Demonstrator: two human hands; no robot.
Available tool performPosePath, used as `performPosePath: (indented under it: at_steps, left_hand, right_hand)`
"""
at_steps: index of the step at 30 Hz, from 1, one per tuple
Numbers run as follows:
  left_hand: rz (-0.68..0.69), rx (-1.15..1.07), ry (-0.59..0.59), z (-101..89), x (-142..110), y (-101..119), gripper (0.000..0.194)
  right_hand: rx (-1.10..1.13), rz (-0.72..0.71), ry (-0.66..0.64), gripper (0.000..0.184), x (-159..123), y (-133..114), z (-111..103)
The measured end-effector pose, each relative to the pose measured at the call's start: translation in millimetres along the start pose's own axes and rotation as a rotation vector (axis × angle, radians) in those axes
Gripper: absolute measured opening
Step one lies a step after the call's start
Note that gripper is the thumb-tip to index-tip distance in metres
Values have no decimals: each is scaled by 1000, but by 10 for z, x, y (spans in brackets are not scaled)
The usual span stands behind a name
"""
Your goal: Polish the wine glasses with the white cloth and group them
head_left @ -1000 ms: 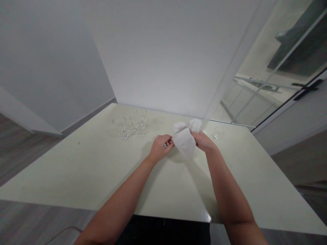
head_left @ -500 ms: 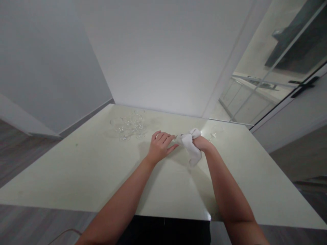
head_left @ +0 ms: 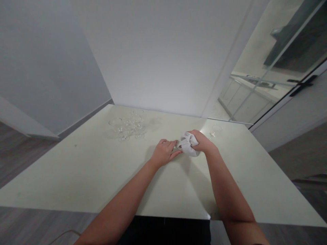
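Note:
My left hand pinches a small clear glass between the fingertips and thumb, low over the table. Most of that glass is hidden by the fingers and by a white cloth. Bunched up, the cloth is gripped by my right hand and pressed against the glass's right side. Several clear stemmed glasses stand grouped on the left, beyond my left hand. Behind my right hand, at the right, is another clear stemmed glass, faint against the tabletop.
The pale table spreads under both arms, its far edge against a white wall. To the right, a glass-paned partition and a door with a black handle border the table. A thin cable lies on the floor at lower left.
The cloth hung down loosely before; now it is gathered into a bundle around the glass. My left hand has shifted slightly right and toward me, and my right hand has turned.

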State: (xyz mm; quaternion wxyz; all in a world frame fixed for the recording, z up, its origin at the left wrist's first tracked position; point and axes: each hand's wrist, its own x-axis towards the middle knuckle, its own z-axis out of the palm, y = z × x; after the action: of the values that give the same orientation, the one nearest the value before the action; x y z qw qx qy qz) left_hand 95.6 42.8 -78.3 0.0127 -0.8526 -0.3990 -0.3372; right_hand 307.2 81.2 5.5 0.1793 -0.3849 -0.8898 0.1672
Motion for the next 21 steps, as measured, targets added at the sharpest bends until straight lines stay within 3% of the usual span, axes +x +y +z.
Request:
performPosePath:
  at_steps: [6, 11, 18, 21]
  left_hand:
    - [-25, 130, 93, -32, -6, 7, 58]
    - [-4, 211, 114, -84, -7, -107, 57]
    - [20, 142, 78, -47, -6, -137, 56]
    - [11, 141, 86, -32, 0, -123, 58]
  right_hand:
    - [103, 130, 32, 14, 41, 41, 109]
    - [191, 120, 0, 20, 66, 87, 169]
    - [-26, 187, 51, 21, 7, -4, 123]
    - [-11, 194, 101, 17, 42, -19, 150]
